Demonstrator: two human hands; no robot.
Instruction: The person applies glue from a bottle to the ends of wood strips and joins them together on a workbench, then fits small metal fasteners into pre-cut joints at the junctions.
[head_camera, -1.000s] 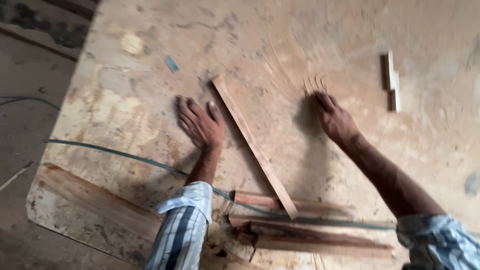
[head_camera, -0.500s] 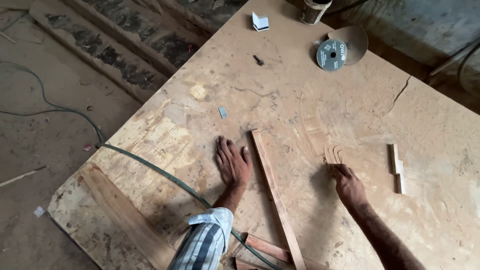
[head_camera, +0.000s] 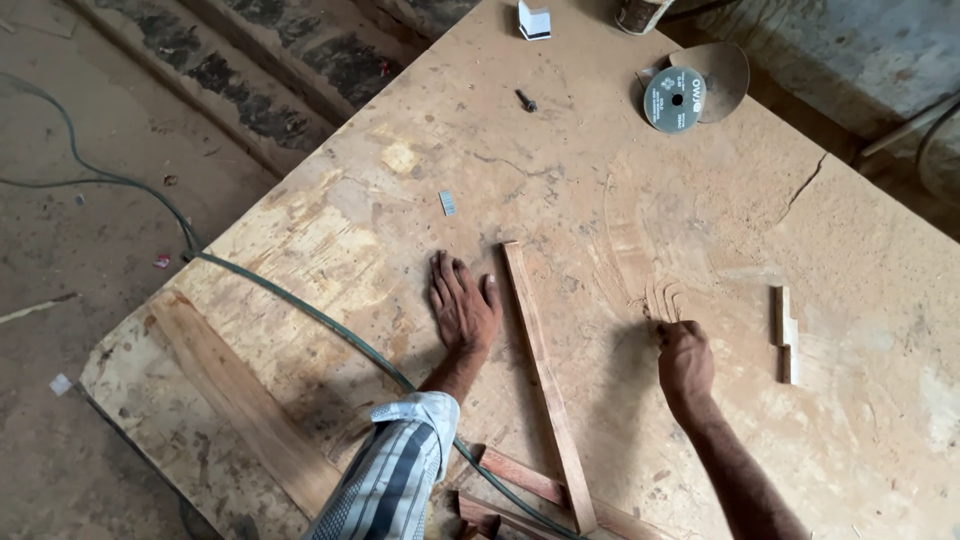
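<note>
— On the dusty plywood table (head_camera: 330, 230), where are your hands?
— My left hand (head_camera: 462, 305) lies flat, fingers spread, just beside the long wooden strip (head_camera: 545, 385).
— And the other?
— My right hand (head_camera: 685, 358) is curled, fingertips down in the sawdust, right of the strip, gripping nothing I can see.
— Anything else nearby?
— A small wooden block (head_camera: 785, 333) to the right, a green cable (head_camera: 300, 305) crossing, a cutting disc (head_camera: 674, 98) farther off.
</note>
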